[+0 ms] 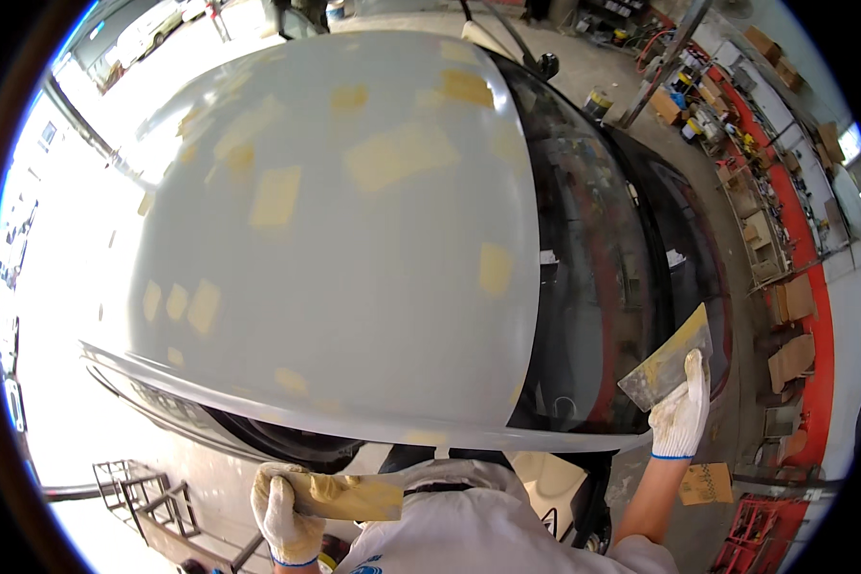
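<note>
Left hand (285, 512) is clamped round a filler-loaded board (349, 497), right hand (681, 411) gripping a wide putty spreader (668, 361). The patched grey hood (354, 239) sits just ahead of both. I'd keep that blade low and pull thin, even passes.

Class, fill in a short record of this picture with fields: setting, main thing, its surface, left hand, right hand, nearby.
Setting: workshop with a concrete floor
Main thing: white car hood, raised over a dark car body
Surface: many yellowish filler patches
Left hand: gloved, grips a flat board smeared with yellow filler
Right hand: gloved, holds up a metal spreader blade with filler on it
Nearby: cardboard boxes, metal rack
</note>
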Demonstrator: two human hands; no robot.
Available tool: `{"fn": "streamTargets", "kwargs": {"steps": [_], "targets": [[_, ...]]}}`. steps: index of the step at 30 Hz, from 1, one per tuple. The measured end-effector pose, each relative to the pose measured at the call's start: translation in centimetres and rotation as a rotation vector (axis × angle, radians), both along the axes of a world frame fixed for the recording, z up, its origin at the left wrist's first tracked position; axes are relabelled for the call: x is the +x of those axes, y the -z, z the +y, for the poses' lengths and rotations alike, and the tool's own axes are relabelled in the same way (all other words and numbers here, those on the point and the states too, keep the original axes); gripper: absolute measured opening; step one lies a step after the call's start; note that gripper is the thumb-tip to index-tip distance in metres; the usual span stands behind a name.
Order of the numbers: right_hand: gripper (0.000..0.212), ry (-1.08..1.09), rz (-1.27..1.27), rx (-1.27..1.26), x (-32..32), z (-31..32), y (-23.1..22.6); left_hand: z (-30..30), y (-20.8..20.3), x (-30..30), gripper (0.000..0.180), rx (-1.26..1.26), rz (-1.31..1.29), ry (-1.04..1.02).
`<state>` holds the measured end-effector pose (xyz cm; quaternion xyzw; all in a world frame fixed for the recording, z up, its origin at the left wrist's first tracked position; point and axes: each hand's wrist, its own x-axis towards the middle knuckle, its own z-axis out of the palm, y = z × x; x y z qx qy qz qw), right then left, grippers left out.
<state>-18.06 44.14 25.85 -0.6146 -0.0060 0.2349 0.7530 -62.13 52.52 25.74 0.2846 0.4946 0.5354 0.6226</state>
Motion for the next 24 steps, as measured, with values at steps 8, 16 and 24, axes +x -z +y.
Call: {"fn": "streamTargets", "kwargs": {"steps": [8, 16, 24], "targets": [[0.027, -0.187, -0.029, -0.114, 3.2, 3.3, 1.2, -5.2, 0.3, 5.7, 0.018, -0.120, 0.133, -0.196], [0.020, -0.568, -0.443, -0.258, 5.5, 8.6, 2.8, -2.9, -1.0, 13.6, 0.025, -0.162, 0.538, -0.274], [0.031, -1.223, -1.396, 0.042, -0.4, 14.0, 0.1, 0.5, -0.4, 16.1, 0.019, -0.111, 0.613, -0.180]]}}
